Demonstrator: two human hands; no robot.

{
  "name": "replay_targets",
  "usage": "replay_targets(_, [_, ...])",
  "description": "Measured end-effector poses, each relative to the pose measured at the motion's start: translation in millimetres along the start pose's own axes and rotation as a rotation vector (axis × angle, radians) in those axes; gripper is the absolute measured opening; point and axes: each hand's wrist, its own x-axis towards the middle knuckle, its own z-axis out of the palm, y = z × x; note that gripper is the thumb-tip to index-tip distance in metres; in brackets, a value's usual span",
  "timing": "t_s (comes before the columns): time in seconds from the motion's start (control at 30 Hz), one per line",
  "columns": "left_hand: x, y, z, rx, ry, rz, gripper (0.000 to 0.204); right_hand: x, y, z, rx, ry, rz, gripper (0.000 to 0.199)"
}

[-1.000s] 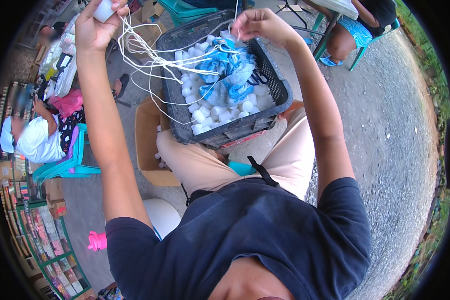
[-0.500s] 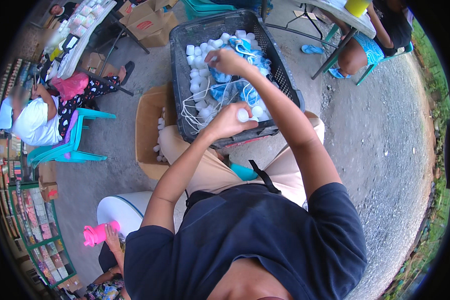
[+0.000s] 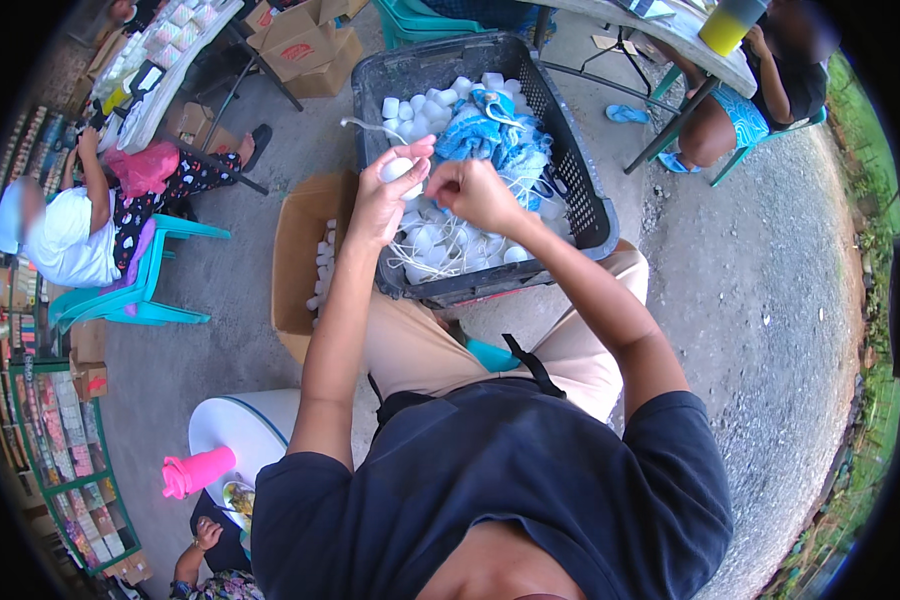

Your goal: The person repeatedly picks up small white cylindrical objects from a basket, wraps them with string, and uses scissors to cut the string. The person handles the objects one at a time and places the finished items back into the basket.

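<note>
My left hand (image 3: 378, 212) is raised over the near left part of a black plastic crate (image 3: 595, 215), its fingers closed around a small white plastic container (image 3: 398, 171). A white cord (image 3: 368, 125) sticks out just beyond those fingers. Close on the right, my right hand (image 3: 478, 196) is curled with its fingertips pressed together; whatever they pinch, if anything, is hidden. Under both hands the crate holds many similar white containers (image 3: 438, 101), a crumpled blue cloth (image 3: 490, 128) and tangled white string (image 3: 448, 250).
A cardboard box (image 3: 292, 250) with more white containers stands against the crate's left side. At the lower left, a pink bottle (image 3: 200, 472) rests on a round white surface (image 3: 260, 415). People sit at tables (image 3: 155, 95) to the far left and far right (image 3: 660, 30).
My left hand has lifted up and left with the white container. My right hand has come back from the crate's far side toward it. The blue cloth lies shifted.
</note>
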Motion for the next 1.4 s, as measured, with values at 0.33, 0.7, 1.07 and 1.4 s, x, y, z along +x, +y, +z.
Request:
replay_targets(0.33, [-23.8, -1.4, 38.4, 0.208, -0.322, -0.068, 0.014, -26.7, -26.5, -52.3, 0.643, 0.071, 0.234, 0.024])
replay_targets(0.7, [-58.5, 3.1, 28.9, 0.007, -0.274, -0.207, 0.016, -19.1, -27.1, -63.0, 0.995, 0.255, 0.221, 0.011])
replay_targets(1.07, [-51.5, -2.4, 16.3, -0.017, -0.218, -0.088, 0.014, -19.0, 71.9, -92.3, -0.809, 0.0, 0.436, 0.022])
replay_targets(1.4, [-56.0, 8.9, 15.0, -0.04, -0.281, -0.039, 0.014, -20.9, 111.7, -88.2, -0.724, -0.057, 0.671, 0.032])
